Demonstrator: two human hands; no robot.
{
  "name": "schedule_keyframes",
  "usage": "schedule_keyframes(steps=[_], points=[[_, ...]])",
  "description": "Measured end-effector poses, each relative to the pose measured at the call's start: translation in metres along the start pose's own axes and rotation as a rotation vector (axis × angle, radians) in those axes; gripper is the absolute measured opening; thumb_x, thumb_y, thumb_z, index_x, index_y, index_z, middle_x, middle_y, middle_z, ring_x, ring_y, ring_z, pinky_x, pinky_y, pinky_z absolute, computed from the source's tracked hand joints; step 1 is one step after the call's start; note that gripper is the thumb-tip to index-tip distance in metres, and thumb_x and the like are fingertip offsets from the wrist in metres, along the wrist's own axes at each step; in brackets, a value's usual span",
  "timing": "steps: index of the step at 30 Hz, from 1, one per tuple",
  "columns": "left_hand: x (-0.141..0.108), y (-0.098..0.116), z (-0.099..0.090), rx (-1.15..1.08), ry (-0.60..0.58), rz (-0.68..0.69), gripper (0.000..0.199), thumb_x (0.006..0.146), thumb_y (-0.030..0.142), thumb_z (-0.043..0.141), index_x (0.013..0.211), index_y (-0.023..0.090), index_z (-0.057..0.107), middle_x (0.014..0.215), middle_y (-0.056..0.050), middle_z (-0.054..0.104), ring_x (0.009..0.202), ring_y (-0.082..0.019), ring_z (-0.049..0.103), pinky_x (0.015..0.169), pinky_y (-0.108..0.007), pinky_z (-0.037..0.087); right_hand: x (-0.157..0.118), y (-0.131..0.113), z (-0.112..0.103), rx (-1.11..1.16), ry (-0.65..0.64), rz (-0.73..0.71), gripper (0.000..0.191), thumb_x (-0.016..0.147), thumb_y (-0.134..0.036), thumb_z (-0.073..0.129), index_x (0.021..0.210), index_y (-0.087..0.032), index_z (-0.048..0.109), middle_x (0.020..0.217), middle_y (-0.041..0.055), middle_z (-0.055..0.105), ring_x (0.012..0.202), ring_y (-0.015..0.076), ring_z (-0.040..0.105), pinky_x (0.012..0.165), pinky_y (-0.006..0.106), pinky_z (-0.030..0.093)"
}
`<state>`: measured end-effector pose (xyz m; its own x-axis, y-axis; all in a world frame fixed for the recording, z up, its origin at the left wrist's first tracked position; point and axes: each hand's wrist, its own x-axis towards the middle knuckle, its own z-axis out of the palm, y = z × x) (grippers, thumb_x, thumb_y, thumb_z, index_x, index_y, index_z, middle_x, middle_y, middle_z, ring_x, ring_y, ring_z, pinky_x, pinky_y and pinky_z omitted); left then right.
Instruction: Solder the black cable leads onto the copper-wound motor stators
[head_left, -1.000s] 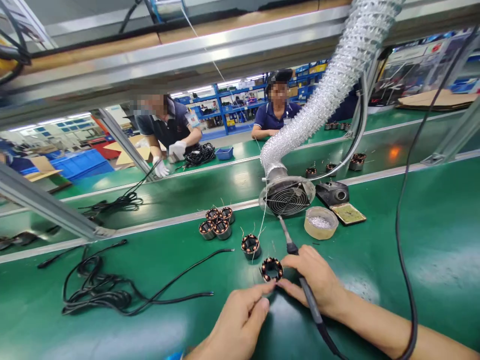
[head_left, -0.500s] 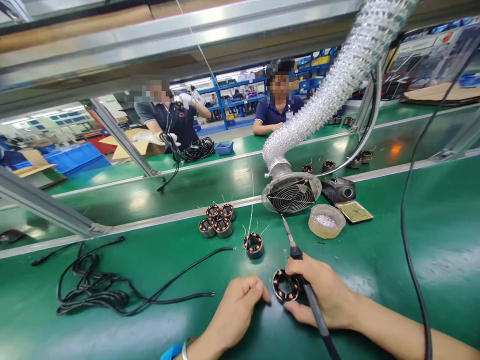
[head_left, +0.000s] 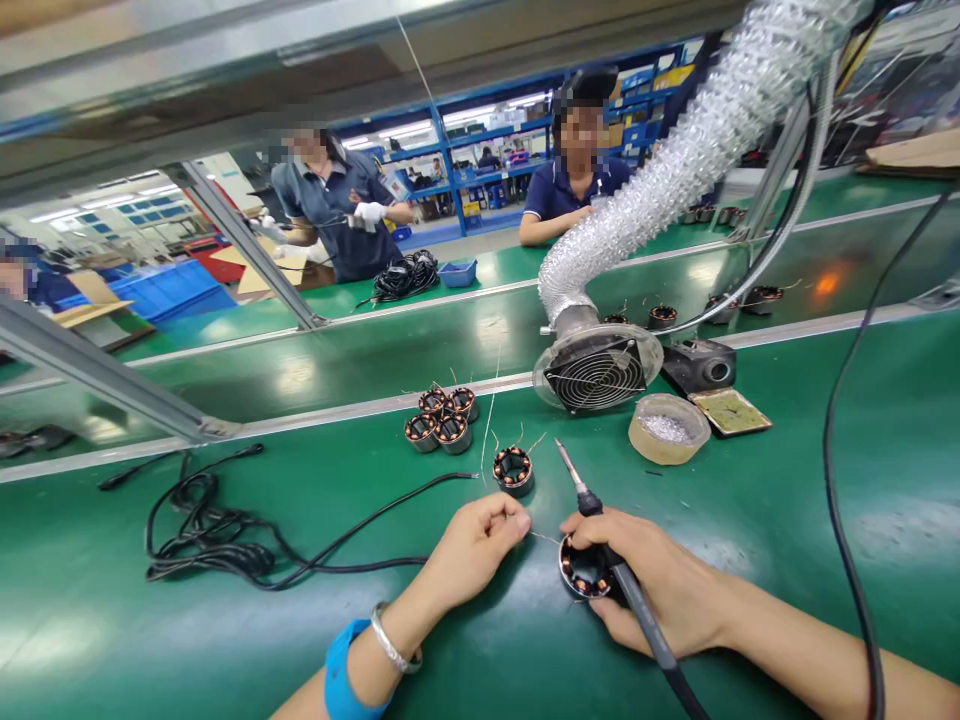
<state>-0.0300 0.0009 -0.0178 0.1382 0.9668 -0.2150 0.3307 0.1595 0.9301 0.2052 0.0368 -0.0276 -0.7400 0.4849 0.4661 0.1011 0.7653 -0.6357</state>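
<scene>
My right hand [head_left: 660,580] grips a soldering iron [head_left: 630,590], its bare metal tip pointing up and away. The same hand also holds a ring-shaped motor stator [head_left: 568,577] with copper windings between thumb and fingers. From that stator's left side runs a thin wire lead [head_left: 545,538], whose end my left hand [head_left: 480,545] pinches between thumb and forefinger. Just beyond my left hand another stator [head_left: 514,480] stands on the green bench, its leads sticking up. Farther back sits a cluster of several stators [head_left: 452,433].
Coiled black cables [head_left: 217,535] lie at the left. A fume extractor fan [head_left: 600,375] hangs on a silver duct [head_left: 675,160]. Near it are a round tub [head_left: 667,430], a soldering iron stand [head_left: 701,365] and a sponge tray [head_left: 729,412]. Two co-workers are across the bench.
My left hand has moved up and now pinches the stator's lead, drawn out leftward. The view has shifted slightly. A co-worker opposite has lowered the cable once held up.
</scene>
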Motion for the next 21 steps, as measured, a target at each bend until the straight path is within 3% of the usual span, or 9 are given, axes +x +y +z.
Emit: schedule_keyframes(steps=[3, 6, 9, 15, 17, 21], points=[[0.001, 0.005, 0.0, -0.006, -0.055, -0.03, 0.032, 0.087, 0.046, 0.057, 0.075, 0.016, 0.055, 0.059, 0.008, 0.036, 0.054, -0.009, 0.028, 0.051, -0.023, 0.022, -0.002, 0.002, -0.003, -0.006, -0.02, 0.013, 0.048, 0.071, -0.02, 0.061, 0.116, -0.022, 0.045, 0.104, 0.0078, 0.064, 0.091, 0.0223, 0.063, 0.079, 0.034, 0.053], [0.001, 0.01, -0.002, -0.102, -0.172, -0.144, 0.03, 0.082, 0.043, 0.061, 0.069, 0.016, 0.054, 0.058, 0.007, 0.042, 0.049, -0.008, 0.027, 0.047, -0.023, 0.018, -0.002, 0.004, -0.002, -0.007, -0.015, 0.031, 0.048, 0.073, -0.023, 0.063, 0.117, -0.022, 0.044, 0.102, 0.0069, 0.064, 0.089, 0.0221, 0.062, 0.077, 0.035, 0.052], [-0.001, 0.015, -0.004, -0.173, -0.281, -0.227, 0.032, 0.076, 0.046, 0.064, 0.065, 0.017, 0.054, 0.046, 0.01, 0.033, 0.041, -0.007, 0.02, 0.042, -0.024, 0.011, 0.0, 0.002, -0.002, -0.001, -0.002, 0.039, 0.048, 0.073, -0.021, 0.063, 0.117, -0.023, 0.043, 0.099, 0.005, 0.063, 0.084, 0.0202, 0.06, 0.074, 0.033, 0.051], [0.001, 0.03, 0.009, -0.383, -0.237, -0.241, 0.044, 0.073, 0.063, 0.062, 0.07, 0.021, 0.049, 0.043, 0.014, 0.02, 0.039, -0.006, 0.01, 0.041, -0.024, 0.007, 0.003, -0.003, -0.003, -0.034, -0.005, 0.079, 0.049, 0.07, -0.02, 0.068, 0.114, -0.023, 0.045, 0.09, 0.0014, 0.06, 0.074, 0.0172, 0.055, 0.066, 0.029, 0.046], [-0.001, 0.035, 0.01, -0.324, -0.201, -0.178, 0.045, 0.078, 0.063, 0.059, 0.072, 0.019, 0.052, 0.045, 0.013, 0.024, 0.041, -0.007, 0.014, 0.042, -0.024, 0.01, 0.002, -0.002, -0.004, -0.049, -0.009, 0.088, 0.051, 0.069, -0.021, 0.07, 0.113, -0.023, 0.045, 0.089, 0.001, 0.059, 0.073, 0.0171, 0.054, 0.065, 0.029, 0.045], [-0.017, 0.037, -0.003, 0.108, -0.26, -0.089, 0.036, 0.083, 0.05, 0.064, 0.073, 0.015, 0.059, 0.053, 0.009, 0.033, 0.05, -0.008, 0.024, 0.047, -0.023, 0.017, 0.0, 0.0, -0.005, -0.059, -0.009, 0.1, 0.059, 0.065, -0.02, 0.077, 0.113, -0.023, 0.044, 0.092, 0.0014, 0.061, 0.076, 0.0179, 0.056, 0.067, 0.029, 0.045]])
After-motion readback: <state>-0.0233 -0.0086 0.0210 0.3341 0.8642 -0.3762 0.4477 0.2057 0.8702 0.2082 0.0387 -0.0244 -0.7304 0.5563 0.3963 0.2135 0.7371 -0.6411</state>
